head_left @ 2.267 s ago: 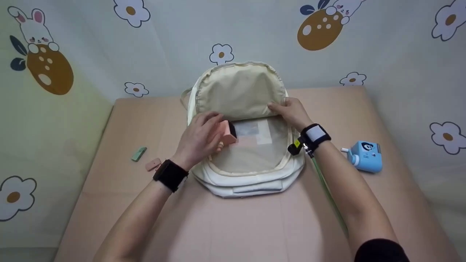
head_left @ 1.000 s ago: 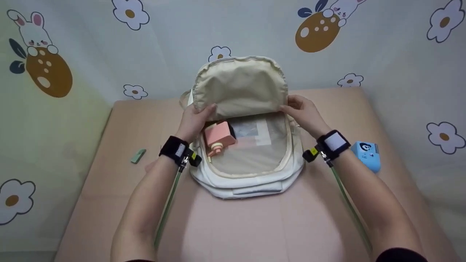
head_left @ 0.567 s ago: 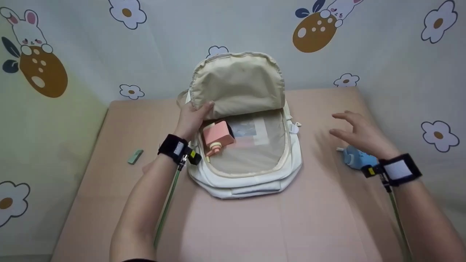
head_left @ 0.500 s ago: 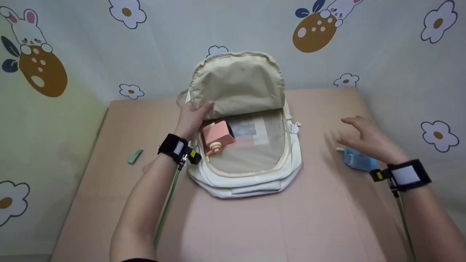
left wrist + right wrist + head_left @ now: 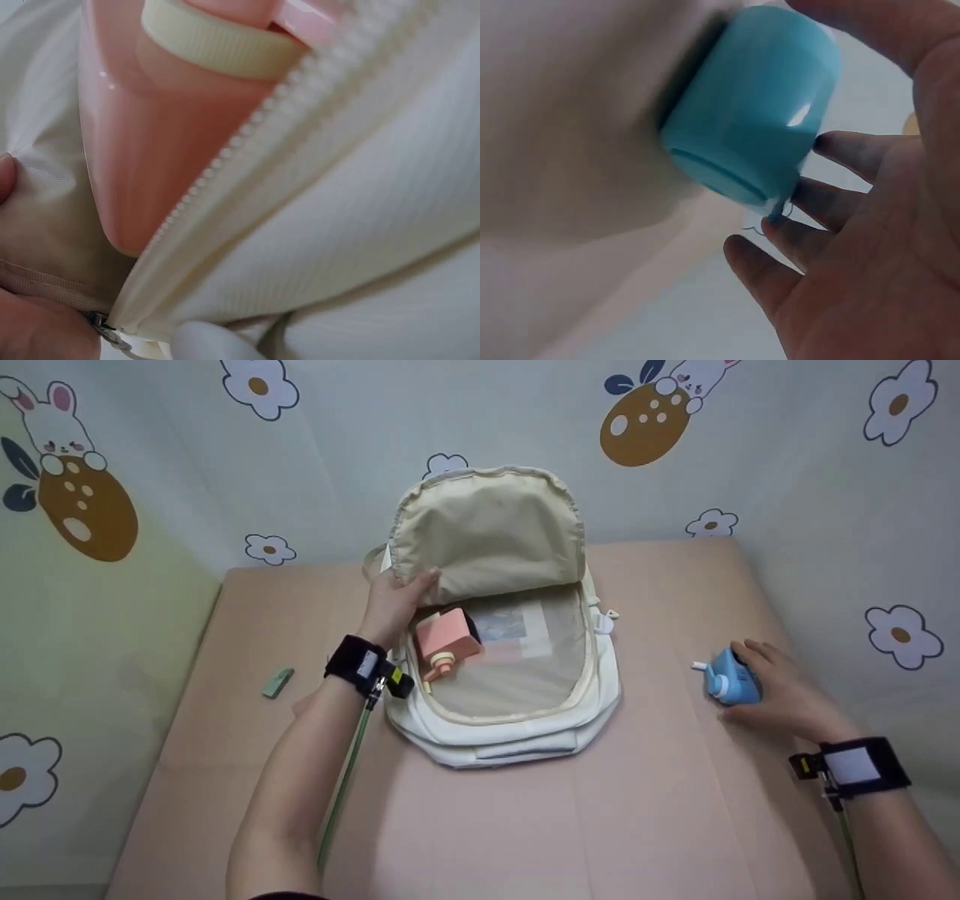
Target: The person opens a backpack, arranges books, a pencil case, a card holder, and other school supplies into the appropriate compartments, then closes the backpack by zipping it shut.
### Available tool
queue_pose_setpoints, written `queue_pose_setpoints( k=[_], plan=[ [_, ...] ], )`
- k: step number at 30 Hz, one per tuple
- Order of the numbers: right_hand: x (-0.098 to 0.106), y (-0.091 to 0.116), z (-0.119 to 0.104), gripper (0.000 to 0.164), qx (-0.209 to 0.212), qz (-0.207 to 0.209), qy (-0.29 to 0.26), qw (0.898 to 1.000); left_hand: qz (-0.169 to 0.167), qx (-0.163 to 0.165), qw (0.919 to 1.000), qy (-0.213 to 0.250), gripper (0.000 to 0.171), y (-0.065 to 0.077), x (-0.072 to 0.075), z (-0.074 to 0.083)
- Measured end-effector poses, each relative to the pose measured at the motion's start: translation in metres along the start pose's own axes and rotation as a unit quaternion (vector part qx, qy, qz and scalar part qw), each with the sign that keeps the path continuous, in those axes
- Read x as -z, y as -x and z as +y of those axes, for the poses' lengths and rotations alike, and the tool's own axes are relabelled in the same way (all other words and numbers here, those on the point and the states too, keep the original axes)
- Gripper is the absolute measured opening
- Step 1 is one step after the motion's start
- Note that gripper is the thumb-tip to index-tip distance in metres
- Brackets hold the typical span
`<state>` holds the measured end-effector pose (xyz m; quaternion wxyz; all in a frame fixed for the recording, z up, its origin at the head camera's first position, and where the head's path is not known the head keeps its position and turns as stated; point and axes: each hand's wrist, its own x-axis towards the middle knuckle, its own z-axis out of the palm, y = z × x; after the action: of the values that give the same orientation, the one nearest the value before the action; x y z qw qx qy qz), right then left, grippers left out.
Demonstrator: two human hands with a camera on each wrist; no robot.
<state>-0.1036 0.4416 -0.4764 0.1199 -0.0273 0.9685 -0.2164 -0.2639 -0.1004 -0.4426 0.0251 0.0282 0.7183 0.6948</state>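
Observation:
A white backpack lies with its main compartment unzipped and its beige-lined flap raised. My left hand pinches the flap's left edge, thumb on the lining. Inside the backpack, at the left, rests a pink hand-crank pencil sharpener; its rounded body fills much of the left wrist view, beside the zipper teeth. On the right of the table, my right hand is spread around a blue hand-crank pencil sharpener. In the right wrist view, fingertips are right at the edge of its blue body.
A small green block lies on the table left of the backpack. Close by, a small pink piece is mostly hidden behind my left forearm. Patterned cloth hangs behind and at both sides.
My left hand has left the pink pencil sharpener in the backpack and taken the flap's left edge. My right hand has let go of the flap and moved right, down to the blue pencil sharpener.

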Motion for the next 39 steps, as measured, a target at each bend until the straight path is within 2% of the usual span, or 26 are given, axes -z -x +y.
queue_pose_setpoints(
  k=[6,12,16,21,25,28,32,35,39],
  plan=[
    [-0.002,-0.003,0.002,0.102,0.025,0.035,0.017,0.999,0.003,0.002,0.9999,0.012,0.028,0.001,0.001,0.001],
    [-0.003,-0.010,0.005,0.099,0.044,0.064,0.030,0.997,0.000,-0.001,0.9999,0.014,0.026,0.001,0.003,0.002],
    [0.005,-0.013,-0.006,0.099,0.061,0.099,0.028,0.993,-0.008,-0.008,0.9998,0.014,0.028,0.000,0.004,0.003],
    [0.017,-0.031,-0.053,0.095,0.119,0.143,0.021,0.982,-0.005,-0.007,0.9999,0.013,0.029,0.001,0.006,0.004],
    [0.016,-0.049,-0.102,0.094,0.176,0.147,0.017,0.973,-0.005,-0.001,0.9999,0.016,0.030,0.002,0.006,0.004],
    [0.010,-0.063,-0.138,0.095,0.225,0.138,0.010,0.964,-0.007,0.000,0.9997,0.023,0.030,0.002,0.005,0.004],
    [-0.005,-0.085,-0.178,0.093,0.285,0.121,0.031,0.950,-0.007,-0.004,0.9997,0.021,0.032,0.002,0.004,0.002],
    [-0.018,-0.101,-0.199,0.090,0.301,0.099,0.049,0.947,-0.011,-0.008,0.9998,0.017,0.032,0.001,0.003,0.002],
    [-0.033,-0.117,-0.218,0.089,0.302,0.077,0.068,0.948,-0.015,-0.006,0.9996,0.023,0.029,0.001,0.001,0.002]
  ],
)
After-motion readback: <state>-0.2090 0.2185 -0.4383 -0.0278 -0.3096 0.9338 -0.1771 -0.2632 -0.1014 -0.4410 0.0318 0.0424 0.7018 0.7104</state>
